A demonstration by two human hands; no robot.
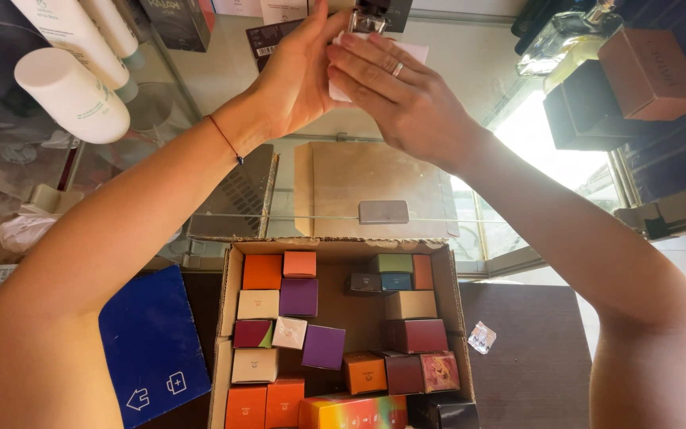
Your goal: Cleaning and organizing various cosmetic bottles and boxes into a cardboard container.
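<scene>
Both arms reach up to a glass shelf (470, 71). The left hand (299, 75) and right hand (406, 99) press together around a small white box (414, 52), fingers closed on it, beneath a clear glass perfume bottle (368, 17). Below, an open cardboard carton (228, 278) holds many small coloured boxes (323, 345)

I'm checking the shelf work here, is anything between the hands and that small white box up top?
Nothing visible is. Both the left hand and the right hand already touch the small white box, closing on it from either side, just below a glass perfume bottle.
</scene>
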